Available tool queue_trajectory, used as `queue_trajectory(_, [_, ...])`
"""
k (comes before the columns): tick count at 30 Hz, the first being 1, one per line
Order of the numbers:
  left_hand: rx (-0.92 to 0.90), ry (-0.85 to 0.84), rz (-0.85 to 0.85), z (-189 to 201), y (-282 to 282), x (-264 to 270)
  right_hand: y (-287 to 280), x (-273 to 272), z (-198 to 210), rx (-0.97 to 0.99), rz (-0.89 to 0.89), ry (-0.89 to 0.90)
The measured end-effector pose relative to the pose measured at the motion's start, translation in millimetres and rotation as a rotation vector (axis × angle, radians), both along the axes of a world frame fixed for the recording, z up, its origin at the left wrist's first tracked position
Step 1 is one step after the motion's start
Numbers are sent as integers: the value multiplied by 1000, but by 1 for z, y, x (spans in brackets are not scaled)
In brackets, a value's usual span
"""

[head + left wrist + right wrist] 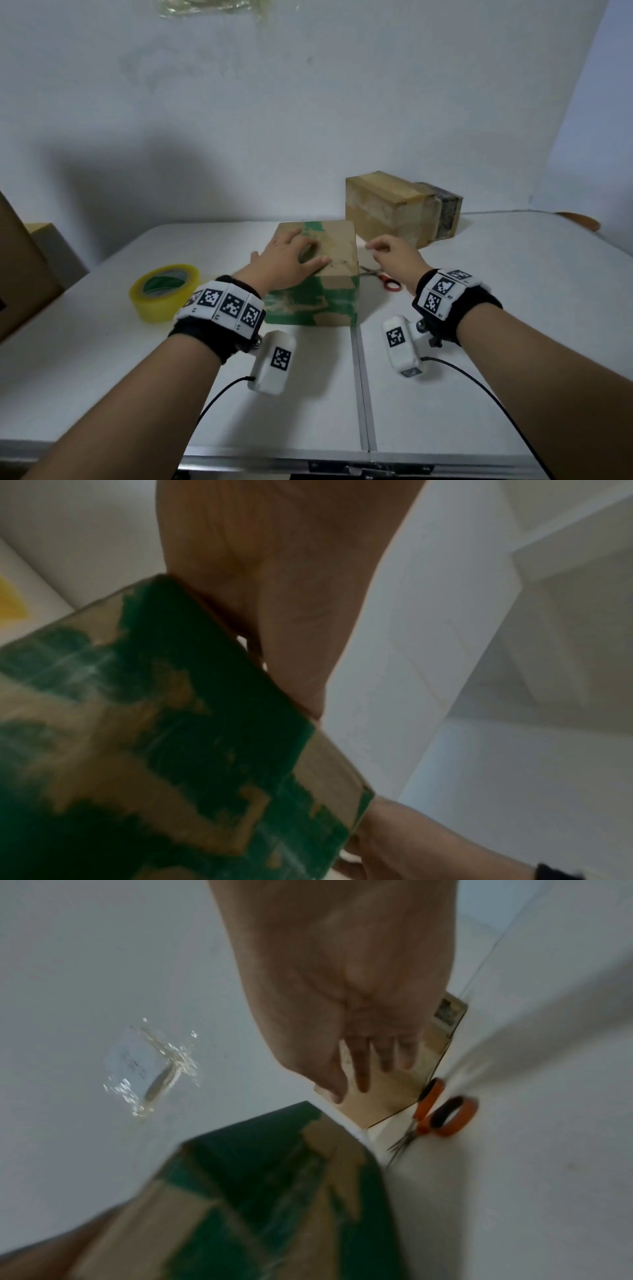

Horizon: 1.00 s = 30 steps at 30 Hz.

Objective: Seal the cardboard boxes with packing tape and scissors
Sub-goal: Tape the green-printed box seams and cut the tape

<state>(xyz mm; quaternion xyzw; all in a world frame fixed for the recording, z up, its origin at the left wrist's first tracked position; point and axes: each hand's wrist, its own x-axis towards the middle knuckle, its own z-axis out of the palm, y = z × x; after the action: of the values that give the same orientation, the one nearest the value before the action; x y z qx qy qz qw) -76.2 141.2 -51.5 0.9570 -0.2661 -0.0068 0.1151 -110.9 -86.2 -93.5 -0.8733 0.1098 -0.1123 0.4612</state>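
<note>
Two boxes are on the worktop; the green-patched box sits centre, pressed flat by the left hand, fingers straight. Just right of it, the right hand hovers loosely curled, nothing held, above the scissors. Tape roll lies left; flaps should be kept pinned.

Plain makeshift packing room: white folding table, bare wall, stacked cartons.

No readable words or numbers anywhere, only black-and-white square code markers on the wristbands, tape roll label print too blurred
</note>
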Motion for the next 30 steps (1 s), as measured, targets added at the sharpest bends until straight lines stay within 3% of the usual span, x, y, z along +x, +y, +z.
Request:
queue_trajectory(4, [38, 53, -9, -10, -5, 8, -15, 7, -14, -223, 50, 322])
queue_trajectory(9, [19, 85, 5, -12, -2, 12, -20, 19, -23, -604, 130, 448])
queue_trajectory(13, [27, 70, 14, -13, -2, 12, -54, 32, -42, -875, -25, 589])
queue_trajectory(15, [33, 71, 18, -13, -2, 12, -64, 31, -46, -910, -71, 649])
queue_trajectory(17, [43, 72, 24, -13, -3, 12, -50, 21, -25, -743, -91, 445])
queue_trajectory(20, [42, 79, 61, -16, -3, 12, -15, 8, 7, -170, -8, -24])
queue_trajectory(22, [18, 73, 88, -18, -3, 11, 9, -4, 22, 56, 99, -137])
queue_trajectory(24, [-7, 66, 99, -18, -1, 10, 24, -11, 26, 133, 183, -102])
queue_trajectory(30, [10, 61, 67, -22, 3, 15, 28, -23, 23, 37, 232, -152])
